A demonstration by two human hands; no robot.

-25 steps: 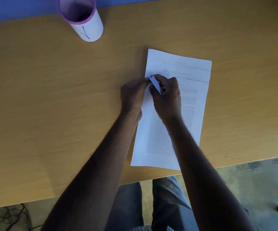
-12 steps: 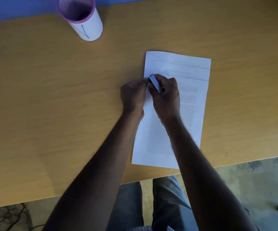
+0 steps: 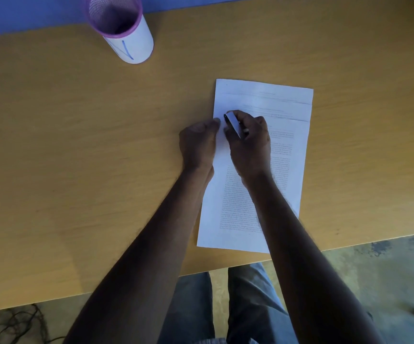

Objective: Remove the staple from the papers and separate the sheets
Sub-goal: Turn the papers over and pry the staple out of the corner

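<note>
The papers (image 3: 258,155) lie flat on the tabletop (image 3: 76,170), their near edge close to the tabletop's front edge. The step in hand looks like prying out the staple. The right hand (image 3: 249,142) rests on the papers' upper left part, its fingers (image 3: 238,114) closed around a small white tool (image 3: 233,124) whose dark tip points at the papers' left margin. The left hand (image 3: 198,142) sits just beside it at the papers' left edge, curled, thumb pressing the sheet down; whether it pinches anything I cannot tell. The staple itself is too small to see.

The next move likely calls for working the tip under the staple and levering up while the left hand pins the sheets.

Against the earlier frames, the papers sit slightly nearer the person and the tool has barely shifted; both hands stay in place.
</note>
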